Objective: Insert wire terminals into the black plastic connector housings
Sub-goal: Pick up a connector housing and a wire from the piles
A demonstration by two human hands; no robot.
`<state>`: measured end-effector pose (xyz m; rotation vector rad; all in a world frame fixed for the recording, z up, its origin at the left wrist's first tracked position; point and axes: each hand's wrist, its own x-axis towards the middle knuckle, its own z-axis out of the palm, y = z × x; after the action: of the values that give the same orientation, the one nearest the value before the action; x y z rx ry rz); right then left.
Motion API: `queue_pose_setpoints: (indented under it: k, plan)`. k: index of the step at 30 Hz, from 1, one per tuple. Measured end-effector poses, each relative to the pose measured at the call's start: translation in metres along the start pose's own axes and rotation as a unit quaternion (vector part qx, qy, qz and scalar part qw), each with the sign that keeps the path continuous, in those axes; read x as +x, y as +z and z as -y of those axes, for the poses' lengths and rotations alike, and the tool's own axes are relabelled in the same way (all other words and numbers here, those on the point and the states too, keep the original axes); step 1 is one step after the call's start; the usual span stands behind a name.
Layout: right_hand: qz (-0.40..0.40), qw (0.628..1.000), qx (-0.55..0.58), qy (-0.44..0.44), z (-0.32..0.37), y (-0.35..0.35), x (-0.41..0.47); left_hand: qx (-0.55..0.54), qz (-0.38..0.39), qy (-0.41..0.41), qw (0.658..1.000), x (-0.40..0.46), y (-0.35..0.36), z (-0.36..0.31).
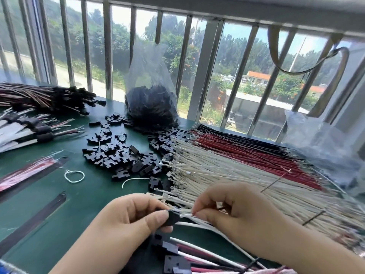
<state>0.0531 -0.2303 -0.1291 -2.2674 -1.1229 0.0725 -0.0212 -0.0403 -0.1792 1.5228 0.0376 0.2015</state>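
Near the table's [59, 214] front edge, the left hand [126, 220] pinches a black connector housing [173, 218] between thumb and fingers. The right hand [233, 210] pinches a white wire [186, 215] at the housing's mouth. Behind lie loose housings [118, 153] and, toward the right edge, the wire bundle [246, 175].

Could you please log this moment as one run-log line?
left hand holds housing | right hand pinches white wire at housing | insertion underway

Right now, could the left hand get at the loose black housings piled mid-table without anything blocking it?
Probably yes, once freed. The left hand pinches a black housing that the right hand is feeding a white wire into. Only bare green table lies between it and the loose housings.
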Motion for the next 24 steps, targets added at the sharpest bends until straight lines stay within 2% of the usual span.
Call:
queue_pose_setpoints:
  k: [5,10,13,17,24]
  plan:
    - [0.005,0.998,-0.033,-0.055,-0.008,0.003,-0.002,-0.001,-0.001,0.008,1.0,0.0,0.0,0.0]
    - [-0.089,0.977,-0.103,-0.165,-0.014,0.007,-0.001,-0.045,-0.03,0.009,0.999,0.002,0.0,0.004]
    - [-0.118,0.969,-0.073,-0.202,-0.018,0.007,-0.002,-0.066,-0.01,0.003,0.998,0.001,-0.002,0.006]
    - [-0.123,0.97,-0.027,-0.208,-0.019,0.005,-0.002,-0.065,-0.036,-0.006,0.997,0.001,-0.003,0.009]
    - [-0.098,0.983,-0.041,-0.147,-0.018,0.009,0.0,-0.057,-0.034,0.007,0.998,0.0,-0.003,0.008]
